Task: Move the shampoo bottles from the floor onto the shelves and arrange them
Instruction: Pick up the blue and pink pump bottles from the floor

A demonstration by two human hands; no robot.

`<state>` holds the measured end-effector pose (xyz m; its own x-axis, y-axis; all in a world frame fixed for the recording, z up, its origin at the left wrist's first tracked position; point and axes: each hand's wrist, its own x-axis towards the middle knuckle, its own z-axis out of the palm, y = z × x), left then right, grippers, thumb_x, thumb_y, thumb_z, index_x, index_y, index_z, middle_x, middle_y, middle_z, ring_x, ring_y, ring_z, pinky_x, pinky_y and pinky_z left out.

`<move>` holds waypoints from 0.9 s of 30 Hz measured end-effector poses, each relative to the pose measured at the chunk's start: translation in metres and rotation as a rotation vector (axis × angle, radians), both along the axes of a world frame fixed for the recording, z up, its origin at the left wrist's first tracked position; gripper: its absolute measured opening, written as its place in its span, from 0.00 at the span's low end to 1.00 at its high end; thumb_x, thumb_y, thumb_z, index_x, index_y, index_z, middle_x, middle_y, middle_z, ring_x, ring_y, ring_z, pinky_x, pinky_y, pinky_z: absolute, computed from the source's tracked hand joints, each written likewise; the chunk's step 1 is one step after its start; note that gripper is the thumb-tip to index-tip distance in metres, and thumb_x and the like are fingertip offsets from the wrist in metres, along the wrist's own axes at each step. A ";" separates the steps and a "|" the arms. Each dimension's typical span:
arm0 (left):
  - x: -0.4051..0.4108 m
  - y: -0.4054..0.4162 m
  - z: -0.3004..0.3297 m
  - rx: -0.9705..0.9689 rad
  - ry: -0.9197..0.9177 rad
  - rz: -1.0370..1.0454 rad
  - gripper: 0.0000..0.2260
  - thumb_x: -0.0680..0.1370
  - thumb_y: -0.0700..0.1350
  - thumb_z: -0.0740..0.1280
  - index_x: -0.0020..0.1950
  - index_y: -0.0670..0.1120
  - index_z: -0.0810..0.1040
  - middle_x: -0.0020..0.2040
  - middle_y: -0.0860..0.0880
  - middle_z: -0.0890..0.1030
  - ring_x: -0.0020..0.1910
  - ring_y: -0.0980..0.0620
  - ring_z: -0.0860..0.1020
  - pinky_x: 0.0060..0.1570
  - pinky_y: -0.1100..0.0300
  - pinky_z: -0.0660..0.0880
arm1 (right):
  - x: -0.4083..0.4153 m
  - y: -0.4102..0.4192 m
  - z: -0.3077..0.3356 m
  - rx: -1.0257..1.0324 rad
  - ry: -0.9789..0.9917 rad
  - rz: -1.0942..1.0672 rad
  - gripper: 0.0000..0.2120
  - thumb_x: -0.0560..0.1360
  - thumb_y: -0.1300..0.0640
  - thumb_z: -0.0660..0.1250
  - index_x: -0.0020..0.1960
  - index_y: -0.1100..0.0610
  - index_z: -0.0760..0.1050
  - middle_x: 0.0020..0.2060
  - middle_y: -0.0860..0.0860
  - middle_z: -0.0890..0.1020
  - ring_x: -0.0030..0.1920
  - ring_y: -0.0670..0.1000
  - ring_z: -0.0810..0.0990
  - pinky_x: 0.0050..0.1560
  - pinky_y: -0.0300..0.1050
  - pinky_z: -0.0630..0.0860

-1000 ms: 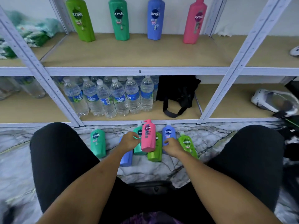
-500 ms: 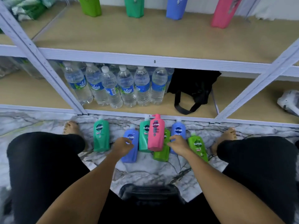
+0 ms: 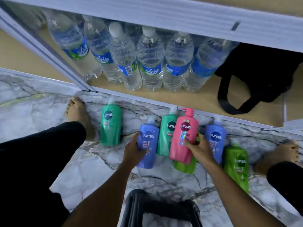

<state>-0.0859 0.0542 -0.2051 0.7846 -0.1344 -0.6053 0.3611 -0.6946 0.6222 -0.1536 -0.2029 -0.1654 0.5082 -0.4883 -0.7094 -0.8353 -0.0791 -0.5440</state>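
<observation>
Now left hand (image 3: pixel 133 150) grips blue bottle (image 3: pixel 147 145); right hand (image 3: pixel 199 149) grips pink bottle (image 3: pixel 183 136).

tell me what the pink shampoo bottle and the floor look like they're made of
Pink shampoo bottle: likely opaque plastic, smooth and slightly glossy, judging by its moulded shape and soft sheen. Floor: looks like polished marble or marble-look tile, grey-white with dark veins; which one can't be told.

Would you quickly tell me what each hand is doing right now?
Left hand: grips the left blue shampoo bottle on the floor.
Right hand: grips the pink shampoo bottle, which lies over a light green bottle.
</observation>
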 end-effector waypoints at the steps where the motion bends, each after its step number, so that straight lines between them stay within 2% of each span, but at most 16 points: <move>1: 0.004 0.000 -0.005 -0.025 0.030 0.016 0.42 0.60 0.50 0.79 0.72 0.53 0.66 0.49 0.48 0.81 0.46 0.49 0.80 0.45 0.57 0.75 | 0.004 0.000 -0.003 -0.004 0.011 -0.007 0.37 0.56 0.40 0.78 0.60 0.51 0.72 0.49 0.49 0.84 0.48 0.52 0.83 0.52 0.56 0.79; 3: 0.010 -0.002 -0.010 -0.050 0.101 0.029 0.46 0.57 0.49 0.81 0.71 0.52 0.65 0.53 0.51 0.80 0.50 0.50 0.79 0.46 0.58 0.74 | 0.010 0.000 -0.015 0.009 0.018 -0.027 0.39 0.51 0.39 0.80 0.57 0.51 0.73 0.47 0.47 0.84 0.46 0.50 0.84 0.51 0.56 0.80; 6: 0.015 -0.017 -0.010 -0.044 0.188 0.043 0.42 0.56 0.44 0.82 0.66 0.48 0.67 0.53 0.52 0.77 0.51 0.49 0.77 0.45 0.60 0.69 | 0.019 0.004 -0.024 0.011 0.043 -0.060 0.40 0.45 0.39 0.77 0.54 0.53 0.74 0.46 0.48 0.84 0.44 0.51 0.83 0.49 0.54 0.81; 9: 0.010 -0.028 -0.007 -0.072 0.169 0.140 0.41 0.52 0.46 0.76 0.63 0.48 0.66 0.51 0.51 0.76 0.49 0.47 0.77 0.42 0.60 0.69 | 0.032 0.015 -0.006 -0.062 0.068 -0.047 0.37 0.49 0.41 0.76 0.54 0.54 0.72 0.46 0.51 0.82 0.44 0.54 0.82 0.46 0.52 0.81; 12: 0.007 -0.030 0.000 -0.078 0.144 0.178 0.41 0.52 0.47 0.76 0.63 0.48 0.67 0.51 0.52 0.77 0.48 0.48 0.77 0.44 0.59 0.71 | 0.036 0.026 0.012 -0.119 0.091 -0.020 0.31 0.60 0.52 0.78 0.56 0.58 0.67 0.47 0.53 0.79 0.43 0.57 0.80 0.42 0.46 0.77; 14: 0.006 -0.029 0.004 -0.065 0.159 0.196 0.40 0.51 0.48 0.77 0.62 0.50 0.70 0.52 0.52 0.79 0.48 0.48 0.78 0.45 0.58 0.73 | 0.037 0.032 0.017 -0.134 0.088 0.017 0.29 0.63 0.56 0.78 0.55 0.57 0.63 0.47 0.53 0.78 0.42 0.57 0.80 0.39 0.44 0.74; 17: 0.002 -0.024 0.012 -0.039 0.186 0.233 0.34 0.48 0.51 0.78 0.53 0.49 0.77 0.49 0.50 0.82 0.46 0.49 0.80 0.44 0.55 0.78 | 0.033 0.040 0.026 -0.117 0.063 0.030 0.29 0.63 0.58 0.78 0.54 0.55 0.62 0.47 0.53 0.79 0.41 0.57 0.80 0.42 0.46 0.77; 19: -0.002 -0.020 0.019 -0.067 0.177 0.270 0.34 0.45 0.54 0.79 0.49 0.49 0.78 0.46 0.50 0.83 0.44 0.49 0.81 0.45 0.52 0.80 | 0.027 0.043 0.033 -0.083 0.054 0.009 0.28 0.62 0.59 0.78 0.54 0.55 0.64 0.47 0.53 0.79 0.42 0.57 0.80 0.42 0.46 0.77; 24: -0.007 -0.018 0.033 -0.195 0.118 0.271 0.33 0.46 0.51 0.83 0.49 0.48 0.80 0.44 0.50 0.85 0.43 0.47 0.84 0.44 0.43 0.81 | 0.004 0.052 0.055 -0.056 -0.056 0.014 0.28 0.62 0.62 0.76 0.54 0.56 0.65 0.45 0.52 0.80 0.39 0.52 0.79 0.38 0.42 0.74; 27: -0.007 -0.025 0.072 -0.256 0.061 0.248 0.31 0.52 0.45 0.84 0.51 0.47 0.78 0.45 0.50 0.84 0.43 0.49 0.83 0.42 0.49 0.81 | -0.003 0.054 0.075 -0.053 -0.150 0.010 0.27 0.62 0.63 0.76 0.55 0.56 0.66 0.43 0.50 0.79 0.38 0.49 0.78 0.35 0.40 0.72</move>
